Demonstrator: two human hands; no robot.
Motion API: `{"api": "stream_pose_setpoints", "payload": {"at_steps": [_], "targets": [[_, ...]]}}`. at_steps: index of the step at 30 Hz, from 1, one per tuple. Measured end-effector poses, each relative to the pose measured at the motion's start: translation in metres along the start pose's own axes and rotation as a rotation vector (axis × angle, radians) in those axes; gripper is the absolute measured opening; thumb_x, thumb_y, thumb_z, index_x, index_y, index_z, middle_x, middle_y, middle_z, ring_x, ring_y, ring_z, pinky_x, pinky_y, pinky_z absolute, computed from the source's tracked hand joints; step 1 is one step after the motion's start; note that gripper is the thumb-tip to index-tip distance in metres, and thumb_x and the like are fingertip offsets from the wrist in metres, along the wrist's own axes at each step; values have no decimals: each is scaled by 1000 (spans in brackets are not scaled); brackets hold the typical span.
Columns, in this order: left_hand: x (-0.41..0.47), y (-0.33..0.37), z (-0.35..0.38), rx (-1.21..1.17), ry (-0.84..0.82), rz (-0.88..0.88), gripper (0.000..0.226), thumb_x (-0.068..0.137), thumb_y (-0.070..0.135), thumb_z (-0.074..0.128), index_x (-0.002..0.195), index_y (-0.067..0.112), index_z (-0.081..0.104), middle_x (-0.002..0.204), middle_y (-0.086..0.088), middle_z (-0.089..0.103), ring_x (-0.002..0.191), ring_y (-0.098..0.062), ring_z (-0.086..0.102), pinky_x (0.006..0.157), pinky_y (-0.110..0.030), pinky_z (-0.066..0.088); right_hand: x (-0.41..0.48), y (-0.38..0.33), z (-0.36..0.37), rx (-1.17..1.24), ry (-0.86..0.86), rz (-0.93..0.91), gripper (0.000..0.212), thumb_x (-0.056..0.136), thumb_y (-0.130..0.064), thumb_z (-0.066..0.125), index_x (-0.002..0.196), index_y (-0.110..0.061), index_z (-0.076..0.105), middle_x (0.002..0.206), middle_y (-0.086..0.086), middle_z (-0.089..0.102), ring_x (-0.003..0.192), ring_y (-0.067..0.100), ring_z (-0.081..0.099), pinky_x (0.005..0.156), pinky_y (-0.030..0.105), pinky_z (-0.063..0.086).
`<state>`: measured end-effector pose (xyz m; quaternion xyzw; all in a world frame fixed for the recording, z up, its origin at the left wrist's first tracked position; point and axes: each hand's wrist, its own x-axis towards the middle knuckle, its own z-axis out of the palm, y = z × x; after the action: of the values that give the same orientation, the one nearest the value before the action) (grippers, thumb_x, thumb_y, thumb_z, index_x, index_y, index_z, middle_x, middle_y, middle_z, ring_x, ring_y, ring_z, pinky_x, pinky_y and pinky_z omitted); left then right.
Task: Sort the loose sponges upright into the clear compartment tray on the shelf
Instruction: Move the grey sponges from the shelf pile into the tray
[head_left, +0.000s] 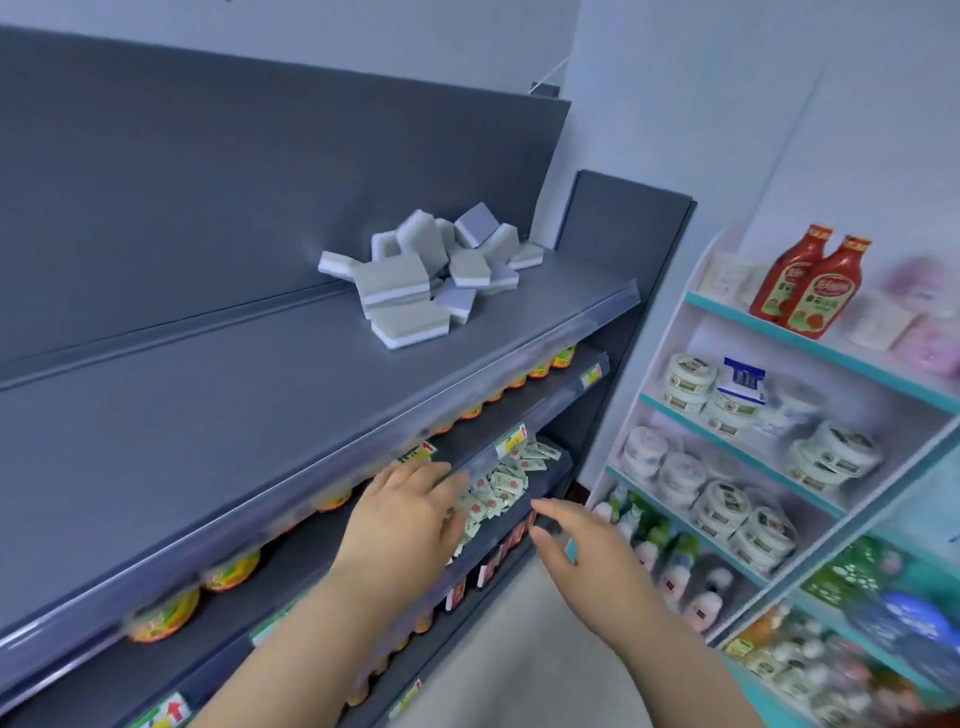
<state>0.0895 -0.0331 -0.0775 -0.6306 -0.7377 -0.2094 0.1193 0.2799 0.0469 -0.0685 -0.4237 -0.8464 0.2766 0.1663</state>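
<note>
A loose heap of blocky sponges (431, 275), with grey scouring faces on white foam, lies at the far right of the smooth dark-grey metal shelf (208, 415). Nearer, below the shelf's clear plastic edge strip (467, 395), the left hand (405, 519) and right hand (576, 551) reach forward, fingers loosely spread, holding nothing.

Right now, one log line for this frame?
phase: pre-grasp | sponges: loose heap on top shelf, untouched | left hand: open, empty, below shelf edge | right hand: open, empty | tray: not in view
</note>
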Motion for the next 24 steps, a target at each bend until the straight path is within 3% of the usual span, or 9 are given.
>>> {"api": "stream_pose_setpoints", "payload": {"at_steps": [6, 10, 12, 15, 19, 21, 24], "targets": [[102, 7, 44, -25, -14, 63, 32, 77, 35, 48, 95, 26, 73, 105, 0, 70, 101, -21, 65, 85, -38, 51, 72, 38, -26, 89, 65, 37, 31, 91, -33, 53, 122, -31, 55, 118, -21, 52, 109, -4, 46, 95, 13, 35], [153, 15, 75, -32, -21, 50, 36, 79, 37, 44, 101, 28, 71, 103, 6, 69, 99, -17, 65, 87, -36, 50, 118, 73, -37, 128, 43, 44, 24, 91, -30, 54, 111, -43, 52, 109, -28, 47, 98, -14, 44, 80, -6, 27], [182, 17, 89, -4, -9, 18, 39, 80, 38, 40, 102, 27, 71, 104, 8, 68, 99, -16, 64, 89, -35, 49, 150, 94, -43, 144, 28, 30, 22, 91, -31, 53, 109, -44, 52, 108, -30, 48, 95, -17, 45, 79, -3, 31], [225, 20, 108, 57, -9, -43, 38, 82, 36, 40, 102, 25, 70, 104, 7, 68, 101, -19, 64, 89, -37, 50, 206, 122, -61, 184, 16, -9, 27, 92, -35, 49, 119, -36, 55, 114, -24, 53, 103, -10, 48, 88, 11, 42], [275, 27, 122, 104, -18, -138, 26, 78, 30, 62, 102, 26, 71, 102, 7, 69, 93, -16, 67, 81, -33, 52, 275, 144, -98, 224, -83, -122, 29, 94, -32, 45, 123, -37, 51, 118, -25, 50, 106, -13, 44, 79, -1, 34], [296, 33, 121, 121, -32, -191, 26, 74, 30, 68, 100, 28, 73, 97, 11, 70, 86, -11, 68, 73, -27, 54, 307, 151, -113, 230, -132, -181, 30, 94, -35, 46, 123, -39, 50, 120, -27, 49, 113, -10, 42, 88, 6, 33], [317, 37, 122, 153, -17, -297, 27, 74, 29, 62, 98, 26, 74, 92, 12, 71, 80, -10, 68, 67, -26, 54, 356, 150, -126, 230, -184, -311, 31, 93, -35, 47, 123, -39, 51, 119, -29, 49, 115, -10, 42, 97, 12, 32]]}}
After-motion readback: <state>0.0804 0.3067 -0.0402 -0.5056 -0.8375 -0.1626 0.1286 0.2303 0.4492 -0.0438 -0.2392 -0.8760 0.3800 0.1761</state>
